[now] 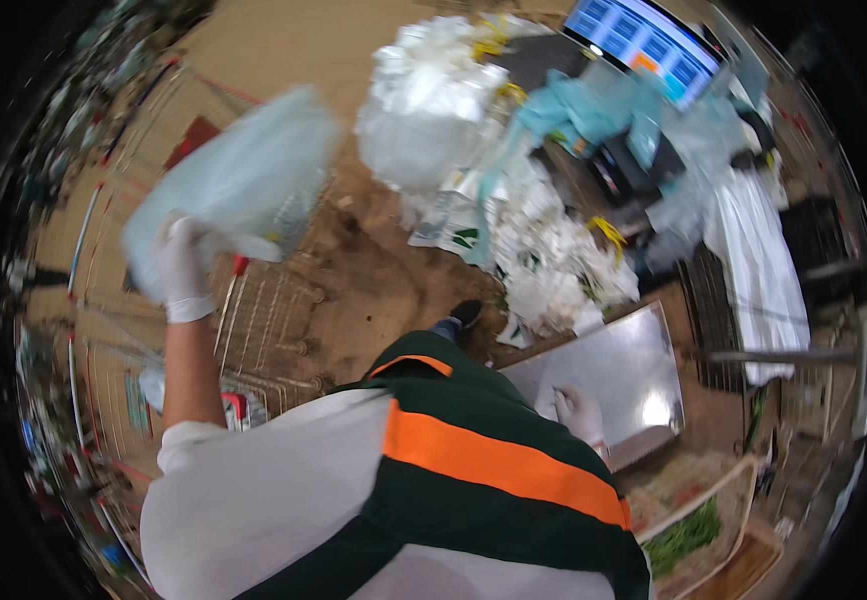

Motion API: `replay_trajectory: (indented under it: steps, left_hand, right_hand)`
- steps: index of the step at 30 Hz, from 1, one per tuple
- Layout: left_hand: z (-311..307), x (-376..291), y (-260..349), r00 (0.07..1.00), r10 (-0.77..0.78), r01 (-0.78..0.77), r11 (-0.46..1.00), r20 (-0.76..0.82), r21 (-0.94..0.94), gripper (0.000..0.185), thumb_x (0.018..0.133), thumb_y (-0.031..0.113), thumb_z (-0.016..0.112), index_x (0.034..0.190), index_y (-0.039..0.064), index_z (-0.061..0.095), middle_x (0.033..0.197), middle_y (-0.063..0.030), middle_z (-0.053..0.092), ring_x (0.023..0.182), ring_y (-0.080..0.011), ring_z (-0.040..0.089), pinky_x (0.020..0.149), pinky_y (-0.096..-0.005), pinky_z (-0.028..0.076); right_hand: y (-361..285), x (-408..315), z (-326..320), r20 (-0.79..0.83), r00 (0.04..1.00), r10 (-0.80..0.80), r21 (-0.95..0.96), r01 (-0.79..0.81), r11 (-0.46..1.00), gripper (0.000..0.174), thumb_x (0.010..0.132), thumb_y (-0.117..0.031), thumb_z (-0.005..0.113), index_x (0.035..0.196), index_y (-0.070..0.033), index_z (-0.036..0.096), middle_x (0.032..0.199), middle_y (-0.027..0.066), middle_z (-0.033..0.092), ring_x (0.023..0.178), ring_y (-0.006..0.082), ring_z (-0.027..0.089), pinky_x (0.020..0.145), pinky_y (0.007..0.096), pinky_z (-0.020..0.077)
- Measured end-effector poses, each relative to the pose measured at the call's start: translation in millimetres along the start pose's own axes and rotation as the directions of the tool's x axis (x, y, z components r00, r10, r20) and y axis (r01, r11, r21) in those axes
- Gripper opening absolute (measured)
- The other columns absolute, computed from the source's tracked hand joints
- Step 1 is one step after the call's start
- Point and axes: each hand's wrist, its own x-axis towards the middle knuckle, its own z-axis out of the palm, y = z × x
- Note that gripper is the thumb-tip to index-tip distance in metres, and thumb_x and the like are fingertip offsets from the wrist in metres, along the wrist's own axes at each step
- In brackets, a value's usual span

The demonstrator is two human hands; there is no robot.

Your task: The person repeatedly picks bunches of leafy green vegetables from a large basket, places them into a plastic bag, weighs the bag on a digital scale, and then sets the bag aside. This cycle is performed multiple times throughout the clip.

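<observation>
On the left, my left hand point(181, 262), in a white glove, grips a translucent plastic bag point(246, 161). The bag is puffed out and blurred, and I cannot make out what is in it. Low on the right, my right hand point(580, 412), gloved as well, is at a shiny metal plate point(621, 360), partly hidden behind my body. Its fingers look curled, with a small dark spot at their tips; whether they hold anything is unclear.
Shopping carts point(261, 322) stand below the bag. White plastic bags point(433, 105) hang in a heap ahead, beside teal plastic film point(598, 112) and a lit screen point(647, 45). Leafy greens point(685, 536) lie in a crate at lower right.
</observation>
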Motion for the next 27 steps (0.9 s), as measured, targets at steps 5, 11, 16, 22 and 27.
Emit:
replay_trajectory:
  steps: [5,11,16,22,27]
  left_hand:
    - [72,55,-83,0.854,0.273,-0.473,0.054,0.443,0.879,0.021,0.087,0.019,0.061,0.098,0.002,0.067,0.085,-0.0186,0.067,0.081,-0.0304,0.067,0.077,-0.0423,0.053]
    - [326,-48,-291,0.206,-0.4,-0.615,0.657,0.893,0.436,0.026,0.087,0.019,0.056,0.101,0.01,0.076,0.11,-0.018,0.071,0.101,-0.0379,0.067,0.091,-0.0443,0.054]
    - [499,-186,-487,-0.44,-0.476,-0.837,0.524,0.761,-0.157,0.029,0.09,0.022,0.054,0.103,0.006,0.075,0.109,-0.0172,0.07,0.1,-0.0326,0.068,0.091,-0.0446,0.053]
    - [556,-249,-542,0.02,-0.832,-0.716,0.375,0.554,0.589,0.038,0.097,0.031,0.051,0.129,0.017,0.067,0.136,-0.0094,0.063,0.121,-0.0272,0.062,0.099,-0.0433,0.049]
    - [491,-189,-476,-0.397,-0.445,-0.892,0.393,0.803,-0.223,0.048,0.091,0.019,0.053,0.138,0.016,0.06,0.145,-0.0118,0.053,0.132,-0.0385,0.049,0.107,-0.0564,0.036]
  right_hand:
    - [-17,44,13,-0.061,0.998,0.033,0.089,-0.027,0.996,0.023,0.09,-0.021,0.063,0.107,-0.008,0.072,0.1,0.0179,0.071,0.095,0.0367,0.067,0.084,0.0449,0.053]
    - [-12,25,54,-0.008,0.945,0.327,0.181,-0.32,0.93,0.026,0.091,-0.025,0.062,0.105,-0.007,0.073,0.101,0.0202,0.07,0.093,0.0393,0.067,0.084,0.0451,0.0532]
    - [-63,-13,29,0.103,0.678,0.728,0.15,-0.734,0.663,0.032,0.094,-0.029,0.057,0.112,-0.008,0.073,0.1,0.0227,0.071,0.091,0.04,0.069,0.083,0.0463,0.0544]
    - [-57,-85,94,0.266,0.302,0.915,0.189,-0.947,0.258,0.034,0.095,-0.029,0.062,0.117,-0.006,0.07,0.101,0.0175,0.074,0.091,0.0293,0.072,0.083,0.0382,0.0556]
    - [-82,-44,93,0.223,0.358,0.907,0.313,-0.907,0.281,0.034,0.094,-0.032,0.06,0.114,-0.007,0.071,0.1,0.0194,0.073,0.091,0.0327,0.071,0.083,0.0403,0.0552]
